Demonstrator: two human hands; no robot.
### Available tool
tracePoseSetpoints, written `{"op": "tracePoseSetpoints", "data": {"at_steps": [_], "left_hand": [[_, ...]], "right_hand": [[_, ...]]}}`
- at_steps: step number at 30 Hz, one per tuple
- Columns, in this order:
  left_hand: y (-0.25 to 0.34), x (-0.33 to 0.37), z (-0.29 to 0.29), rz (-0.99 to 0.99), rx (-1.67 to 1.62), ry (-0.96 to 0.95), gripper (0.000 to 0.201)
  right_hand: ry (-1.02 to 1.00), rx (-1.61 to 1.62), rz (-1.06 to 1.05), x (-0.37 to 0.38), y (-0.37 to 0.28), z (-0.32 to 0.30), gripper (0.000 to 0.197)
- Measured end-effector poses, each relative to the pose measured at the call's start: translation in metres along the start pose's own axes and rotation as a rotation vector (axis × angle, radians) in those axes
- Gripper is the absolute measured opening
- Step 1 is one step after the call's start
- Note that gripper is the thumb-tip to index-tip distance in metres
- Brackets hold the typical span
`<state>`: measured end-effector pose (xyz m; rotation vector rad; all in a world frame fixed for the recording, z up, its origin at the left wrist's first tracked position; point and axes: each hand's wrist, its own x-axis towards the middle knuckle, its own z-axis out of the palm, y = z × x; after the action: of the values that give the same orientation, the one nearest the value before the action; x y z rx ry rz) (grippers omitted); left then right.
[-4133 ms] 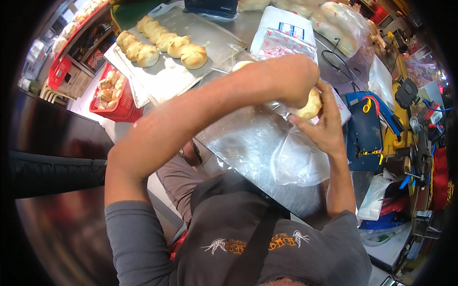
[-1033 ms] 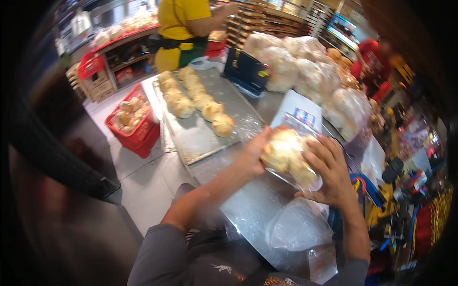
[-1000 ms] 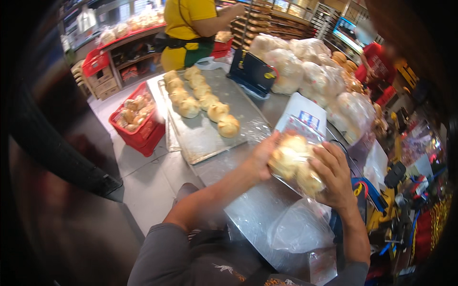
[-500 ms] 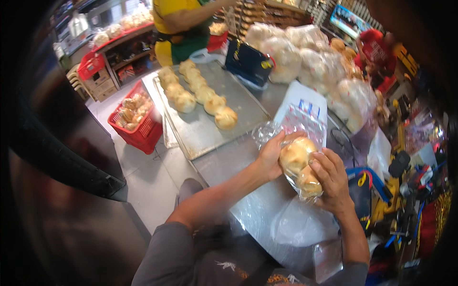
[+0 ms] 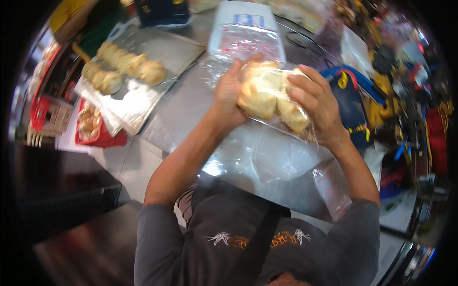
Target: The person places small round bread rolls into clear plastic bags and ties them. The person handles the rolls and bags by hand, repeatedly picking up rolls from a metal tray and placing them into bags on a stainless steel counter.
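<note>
Between my two hands is a clear plastic bag of bread rolls (image 5: 265, 97), several golden rolls pressed together inside. My left hand (image 5: 230, 93) grips its left side, with the loose, crumpled end of the plastic beside the fingers. On the right side, my right hand (image 5: 312, 97) curls its fingers over the bag. Both hold it above the metal table (image 5: 179, 114). Just beyond them lies a white flat board or box (image 5: 243, 14) with a stack of clear printed bags (image 5: 248, 40) on it.
At the far left, a metal baking tray (image 5: 179, 45) bears rows of rolls (image 5: 138, 66). A red crate (image 5: 102, 138) with bagged bread stands on the floor beyond the table's left edge. Blue-black cases (image 5: 350, 100) and clutter line the right. Another person's arm (image 5: 74, 21) shows at the upper left.
The bag of rolls is turned and now faces up more broadly, still in both hands. My view has swung downward and to the right, so the tray appears farther left.
</note>
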<state>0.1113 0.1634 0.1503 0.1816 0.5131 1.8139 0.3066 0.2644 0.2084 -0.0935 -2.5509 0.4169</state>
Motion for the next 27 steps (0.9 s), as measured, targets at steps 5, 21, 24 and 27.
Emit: {"op": "tracePoseSetpoints", "data": {"at_steps": [5,21,24,27], "left_hand": [[0.018,-0.005,0.025,0.317,0.615,-0.302,0.07],[-0.046,-0.02,0.076,-1.145,0.592,-1.18,0.056],[-0.043,-0.008,0.091,-1.03,0.625,-1.229,0.063],[-0.047,-0.006,0.112,-0.467,1.599,-1.156,0.071]], "right_hand": [[0.012,1.514,1.037,-0.024,-0.006,0.013,0.066],[-0.171,-0.123,-0.337,-0.06,-0.059,-0.082,0.029],[-0.212,-0.215,-0.172,-0.08,-0.048,-0.098,0.023],[-0.154,-0.178,0.075,-0.099,-0.028,-0.11,0.014]]}}
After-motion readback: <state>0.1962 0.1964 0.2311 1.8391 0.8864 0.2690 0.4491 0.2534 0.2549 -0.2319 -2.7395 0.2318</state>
